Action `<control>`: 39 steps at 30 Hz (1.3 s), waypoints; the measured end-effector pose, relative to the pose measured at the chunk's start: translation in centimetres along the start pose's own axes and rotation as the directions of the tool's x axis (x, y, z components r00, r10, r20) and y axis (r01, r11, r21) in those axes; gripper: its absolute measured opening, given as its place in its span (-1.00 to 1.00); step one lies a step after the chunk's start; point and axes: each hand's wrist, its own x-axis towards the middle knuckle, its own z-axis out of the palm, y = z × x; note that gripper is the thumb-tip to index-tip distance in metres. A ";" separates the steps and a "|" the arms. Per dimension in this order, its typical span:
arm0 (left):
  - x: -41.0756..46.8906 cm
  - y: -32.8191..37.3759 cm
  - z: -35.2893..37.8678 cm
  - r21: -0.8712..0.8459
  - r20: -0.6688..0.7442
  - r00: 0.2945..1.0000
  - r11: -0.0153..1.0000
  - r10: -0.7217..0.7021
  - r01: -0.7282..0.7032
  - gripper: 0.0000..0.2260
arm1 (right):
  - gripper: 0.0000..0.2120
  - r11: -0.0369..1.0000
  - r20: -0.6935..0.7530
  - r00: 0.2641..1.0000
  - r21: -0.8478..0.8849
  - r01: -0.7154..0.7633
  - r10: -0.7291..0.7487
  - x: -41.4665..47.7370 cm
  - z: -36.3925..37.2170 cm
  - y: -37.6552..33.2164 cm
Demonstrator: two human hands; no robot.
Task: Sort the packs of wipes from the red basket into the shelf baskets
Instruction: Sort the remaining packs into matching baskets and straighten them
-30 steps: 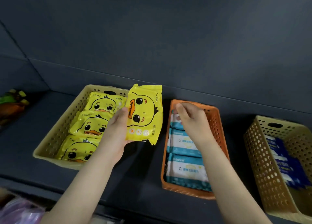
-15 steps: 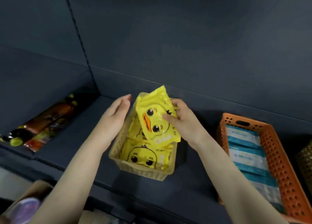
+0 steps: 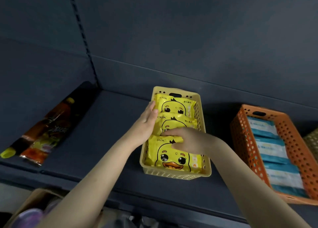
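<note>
Three yellow duck packs (image 3: 173, 105) lay sorted in the yellow basket (image 3: 175, 174), the left hand (image 3: 148, 122) with straight, closed fingers at their 9 o'clock edge, the right hand (image 3: 191, 141) pressing flat fingers on the nearest two, the orange basket (image 3: 240, 133) at 3 o'clock also filled; the red basket was unseen.

My right hand (image 3: 187, 141) covers the lower face of the middle duck pack (image 3: 179, 122). My left hand (image 3: 146, 124) hides the yellow basket's (image 3: 177, 173) left rim. The orange basket (image 3: 240, 133) runs off the right edge, and I can't read the print on its blue-and-white packs (image 3: 275, 152).
</note>
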 end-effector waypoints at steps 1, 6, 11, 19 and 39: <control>0.0 -0.1 0.0 -0.012 -0.002 1.000 1.000 0.005 -0.005 -0.48 | -0.54 0.999 -0.067 0.998 0.036 0.015 -0.013 -0.2 0.6 0.2; 0.7 -0.7 0.1 -0.006 -0.009 1.000 1.000 0.024 -0.024 -0.49 | -0.58 0.998 -0.082 0.997 0.063 0.008 -0.003 -0.3 1.1 0.7; 0.9 -1.0 0.1 -0.015 -0.029 0.999 0.999 0.031 -0.031 -0.51 | -0.69 0.989 -0.287 0.957 -0.148 -0.006 -0.037 0.1 1.8 0.2; 0.9 -1.1 0.3 0.007 -0.045 0.999 1.000 0.030 -0.030 -0.52 | -0.54 0.953 -0.287 0.952 -0.242 -0.180 0.107 2.7 2.7 0.3; 1.0 -1.3 0.3 0.042 -0.054 0.998 0.999 0.037 -0.035 -0.53 | -0.54 0.968 -0.263 0.957 -0.182 -0.175 0.123 2.3 3.5 0.1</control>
